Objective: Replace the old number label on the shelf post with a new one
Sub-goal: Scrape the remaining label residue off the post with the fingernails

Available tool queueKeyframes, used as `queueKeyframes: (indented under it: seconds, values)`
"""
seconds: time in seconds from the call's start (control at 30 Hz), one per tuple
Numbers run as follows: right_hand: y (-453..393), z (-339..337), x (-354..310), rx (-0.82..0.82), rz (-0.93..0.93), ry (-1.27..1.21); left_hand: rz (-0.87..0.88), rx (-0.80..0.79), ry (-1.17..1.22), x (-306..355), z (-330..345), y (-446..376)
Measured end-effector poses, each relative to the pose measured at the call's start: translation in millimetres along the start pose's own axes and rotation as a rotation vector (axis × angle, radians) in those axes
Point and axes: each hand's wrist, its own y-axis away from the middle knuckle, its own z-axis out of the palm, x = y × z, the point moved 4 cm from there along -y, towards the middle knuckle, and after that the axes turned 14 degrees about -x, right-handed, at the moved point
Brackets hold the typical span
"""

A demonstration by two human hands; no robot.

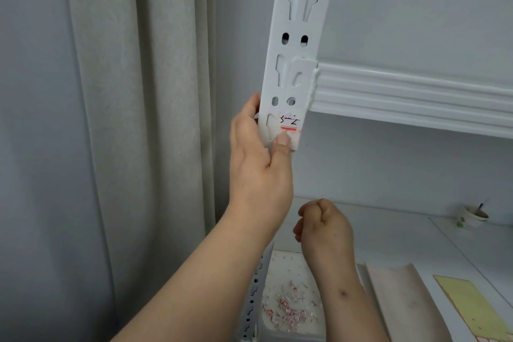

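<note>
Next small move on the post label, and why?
Probably keep scraping upward with the left hand thumb: the label is still partly stuck on the shelf post, torn, handwriting and red stripe showing. The right hand hangs fisted below, over peeled scraps.

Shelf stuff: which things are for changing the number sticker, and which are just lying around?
For the job: post, old label, left hand, right hand, paper scraps, yellow sheet.
Lying about: cup, curtain.

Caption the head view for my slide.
Left hand thumbs the worn label on the shelf post; right hand fisted below.
</note>
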Motion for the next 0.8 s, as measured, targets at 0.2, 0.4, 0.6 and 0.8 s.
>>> queueKeyframes:
  seconds: [0.2,0.4,0.6,0.8]
  values:
    - [-5,10,33,-0.132,0.124,0.266,-0.078,-0.025,-0.106,-28,8,26]
    - [-9,14,55,-0.109,0.203,0.379,-0.098,-0.034,-0.169,-30,6,26]
    - [-12,9,54,-0.06,0.224,0.539,-0.116,-0.044,-0.207,-30,5,25]
    - [-10,5,45,0.009,0.133,0.453,-0.148,-0.059,-0.212,-29,5,26]
